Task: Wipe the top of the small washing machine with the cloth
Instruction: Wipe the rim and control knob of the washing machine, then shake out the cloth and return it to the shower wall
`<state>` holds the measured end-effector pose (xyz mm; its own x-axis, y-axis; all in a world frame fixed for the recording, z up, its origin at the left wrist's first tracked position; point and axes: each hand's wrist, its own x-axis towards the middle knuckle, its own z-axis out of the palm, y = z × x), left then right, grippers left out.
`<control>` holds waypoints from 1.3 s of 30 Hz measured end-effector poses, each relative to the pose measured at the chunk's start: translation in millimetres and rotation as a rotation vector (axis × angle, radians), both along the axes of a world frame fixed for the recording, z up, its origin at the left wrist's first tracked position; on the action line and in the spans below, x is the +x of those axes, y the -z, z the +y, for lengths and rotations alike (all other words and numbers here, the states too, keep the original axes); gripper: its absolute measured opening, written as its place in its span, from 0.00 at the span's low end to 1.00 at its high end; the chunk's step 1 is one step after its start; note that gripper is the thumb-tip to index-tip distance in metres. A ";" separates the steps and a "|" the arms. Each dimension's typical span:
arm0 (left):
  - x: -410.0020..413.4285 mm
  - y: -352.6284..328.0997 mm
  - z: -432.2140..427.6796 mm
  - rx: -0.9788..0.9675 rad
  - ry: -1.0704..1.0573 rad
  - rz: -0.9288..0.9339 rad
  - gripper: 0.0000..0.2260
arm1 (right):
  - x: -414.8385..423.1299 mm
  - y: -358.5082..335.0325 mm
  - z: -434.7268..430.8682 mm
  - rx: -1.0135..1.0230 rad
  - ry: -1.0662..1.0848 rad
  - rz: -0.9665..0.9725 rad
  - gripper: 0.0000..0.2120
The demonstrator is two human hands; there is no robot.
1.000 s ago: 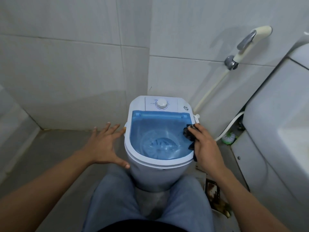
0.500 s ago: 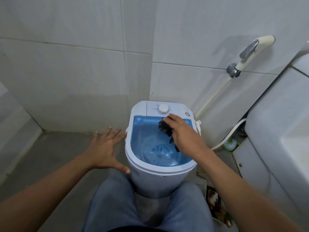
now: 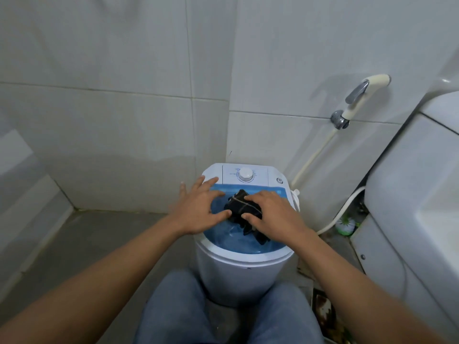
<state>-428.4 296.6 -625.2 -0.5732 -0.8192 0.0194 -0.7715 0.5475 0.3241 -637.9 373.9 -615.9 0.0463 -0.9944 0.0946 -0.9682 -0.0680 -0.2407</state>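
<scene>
The small white washing machine (image 3: 238, 271) stands between my knees, with a clear blue lid (image 3: 238, 244) and a white dial (image 3: 245, 174) at the back. A dark cloth (image 3: 239, 204) lies bunched on the lid. My right hand (image 3: 270, 212) holds the cloth down on the lid, fingers curled over it. My left hand (image 3: 198, 209) lies spread on the left part of the lid, fingers straight, its thumb close to the cloth.
Tiled walls meet in a corner right behind the machine. A bidet sprayer (image 3: 360, 95) with its hose (image 3: 313, 157) hangs on the right wall. A white toilet tank (image 3: 417, 194) fills the right side. Grey floor (image 3: 82, 244) lies to the left.
My left hand has moved from beside the machine onto the lid. My right hand has slid the cloth from the right rim across to the middle of the lid.
</scene>
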 end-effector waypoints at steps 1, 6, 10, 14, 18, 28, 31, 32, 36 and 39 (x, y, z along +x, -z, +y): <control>-10.1 -2.0 -0.4 0.016 0.010 -0.026 0.25 | 2.7 -2.6 -0.7 -0.004 0.016 -0.043 0.17; -37.3 -4.8 -2.7 0.085 -0.066 0.007 0.17 | -2.3 -8.0 -8.6 -0.064 0.214 -0.272 0.10; -45.2 -13.4 -3.3 0.150 -0.154 0.167 0.14 | -10.1 -8.5 -12.8 -0.021 0.282 -0.629 0.06; -54.5 -24.4 -2.2 0.214 -0.176 0.437 0.12 | -14.7 -2.4 -16.5 -0.006 0.347 -0.887 0.10; -62.4 -32.1 -3.5 0.264 -0.163 0.473 0.10 | -5.5 -16.5 -13.6 0.060 0.339 -1.022 0.15; -51.0 -82.3 4.9 0.358 -0.223 0.738 0.08 | 5.2 -65.3 0.0 0.004 0.431 -1.377 0.17; -43.0 -108.2 17.9 0.340 -0.213 0.802 0.09 | 11.5 -88.7 13.8 -0.008 0.388 -1.445 0.20; -40.8 -115.0 23.0 0.350 -0.209 0.829 0.09 | 14.4 -94.5 17.1 0.010 0.358 -1.429 0.22; -33.3 -129.8 35.8 0.381 -0.220 0.927 0.09 | 31.8 -101.6 21.8 -0.090 0.359 -1.276 0.10; -24.0 -138.2 26.2 0.472 -0.320 1.025 0.08 | 30.3 -107.3 12.6 -0.141 0.414 -1.302 0.05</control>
<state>-452.4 322.8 -487.1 -0.2326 -0.9725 0.0087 -0.1126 0.0358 0.9930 -607.6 386.5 -508.5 -0.4483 -0.8919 -0.0588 -0.0054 0.0684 -0.9976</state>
